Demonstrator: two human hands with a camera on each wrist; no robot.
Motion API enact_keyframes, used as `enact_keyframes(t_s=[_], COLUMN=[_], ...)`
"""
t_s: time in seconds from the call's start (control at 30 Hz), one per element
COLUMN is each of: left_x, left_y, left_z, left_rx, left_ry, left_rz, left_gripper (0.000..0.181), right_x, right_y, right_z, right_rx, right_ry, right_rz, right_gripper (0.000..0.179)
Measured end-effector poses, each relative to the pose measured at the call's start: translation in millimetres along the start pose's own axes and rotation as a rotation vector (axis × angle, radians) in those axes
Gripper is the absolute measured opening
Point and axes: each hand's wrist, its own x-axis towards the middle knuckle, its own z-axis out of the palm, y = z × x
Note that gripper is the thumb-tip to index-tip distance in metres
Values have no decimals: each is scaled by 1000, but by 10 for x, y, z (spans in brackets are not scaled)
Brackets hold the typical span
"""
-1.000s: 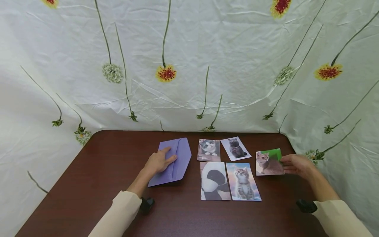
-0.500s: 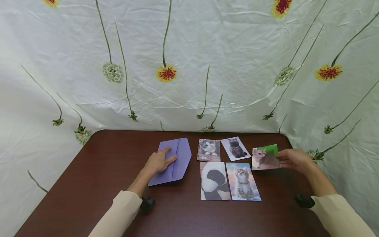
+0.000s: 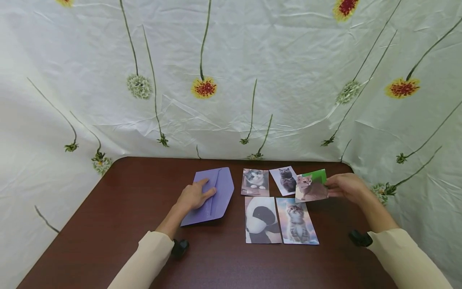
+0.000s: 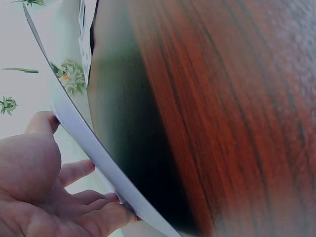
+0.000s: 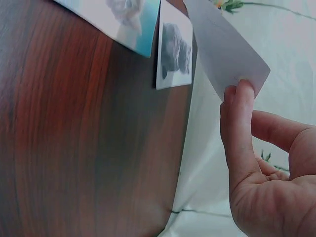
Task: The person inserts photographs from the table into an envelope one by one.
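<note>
The left hand (image 3: 193, 196) rests on the purple envelope (image 3: 224, 188) with thumb and index finger spread over its face rather than curled round it; the envelope's flap extends to the right of that hand. The right hand (image 3: 348, 185) pinches the right edge of the tabby cat photo (image 3: 311, 192), which hangs to the left of its fingertips, raised above the worktop (image 3: 216, 261), its pale back showing in the right wrist view. Just beyond that photo, farther left of the right hand, lies the dark cat photo (image 3: 286, 179); nearer the person is the kitten photo (image 3: 298, 226). Closer to the left hand, on its right past the envelope, lie the grey-and-white cat photo (image 3: 255, 182) and the black-and-white animal photo (image 3: 262, 220). Ahead of both hands hangs a flowered cloth (image 3: 296, 60).
</note>
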Motion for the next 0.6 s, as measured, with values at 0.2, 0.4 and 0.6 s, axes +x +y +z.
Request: enact_keyframes(t_s=[0.2,0.4,0.6], left_x=[3,5,12], left_y=[6,16,15], left_z=[3,4,5], left_rx=[6,11,18], left_ry=[1,1,5], left_rz=[-1,3,7], left_gripper=[64,64,65], right_x=[50,87,140], right_y=[-77,-159,-280], right_z=[155,302,460], right_rx=[0,-25,-46], right_ry=[-9,-4,-6], right_rz=[-28,-49,-53], right_gripper=[36,39,38])
